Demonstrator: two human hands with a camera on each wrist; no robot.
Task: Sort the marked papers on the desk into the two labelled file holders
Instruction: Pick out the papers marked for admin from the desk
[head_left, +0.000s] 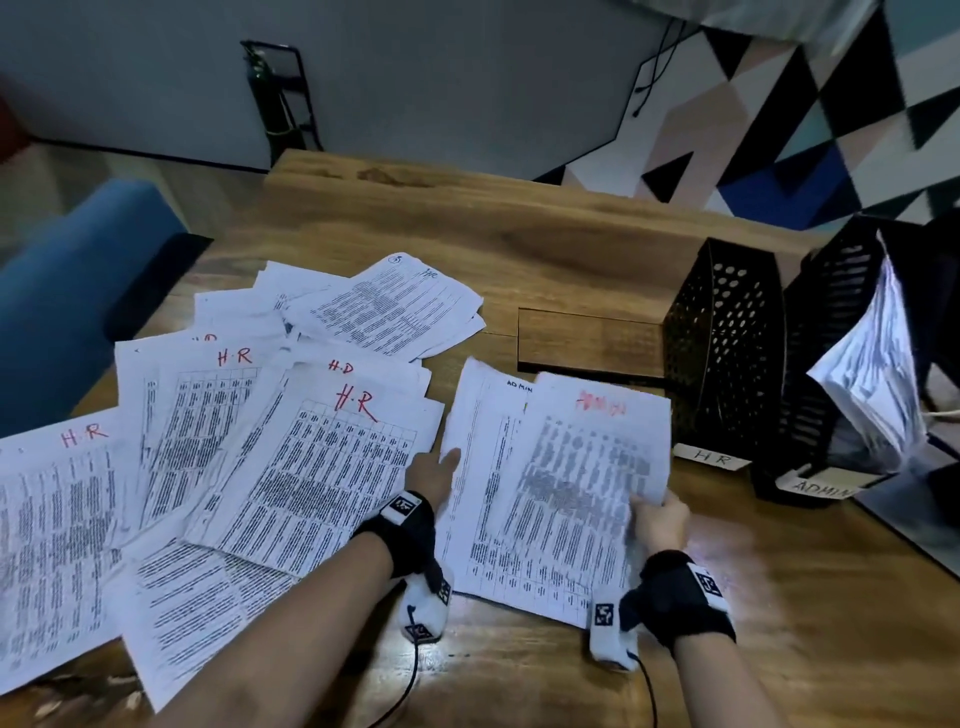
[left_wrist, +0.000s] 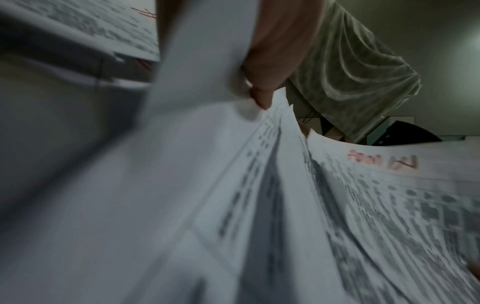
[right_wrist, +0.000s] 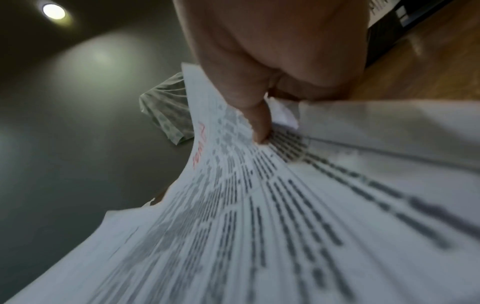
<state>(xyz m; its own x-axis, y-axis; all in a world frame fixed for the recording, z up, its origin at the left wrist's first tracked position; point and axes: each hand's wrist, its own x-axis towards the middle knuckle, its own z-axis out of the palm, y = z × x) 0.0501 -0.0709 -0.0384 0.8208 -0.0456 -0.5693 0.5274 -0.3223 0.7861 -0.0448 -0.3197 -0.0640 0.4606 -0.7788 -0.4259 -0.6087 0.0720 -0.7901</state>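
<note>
Red-marked ADMIN sheet (head_left: 587, 467) lifted off the desk (head_left: 519, 239) at its right edge, blurred, lying partly over a second sheet headed ADMIN in black (head_left: 483, 467) that rests flat on the wood. Right hand (head_left: 660, 519) at the lifted sheet's lower right edge, thumb on top and fingers curled beneath, pinching the paper; same pinch visible in the right wrist view, thumb (right_wrist: 257, 123) pressed onto the printed face. Left hand (head_left: 434, 475) at the left edge of the black-marked sheet; in the left wrist view a fingertip (left_wrist: 261, 98) pinches a paper edge, remaining fingers cannot be made out. To the left, a loose overlapping spread of H.R sheets (head_left: 322, 457) covering that side of the desk. To the right, two black perforated file holders standing side by side: HR holder (head_left: 727, 343) nearer the sheets, ADMIN holder (head_left: 821, 374) beyond it with papers (head_left: 878, 364) already standing inside. Blue chair (head_left: 78, 291) past the desk's left edge.
</note>
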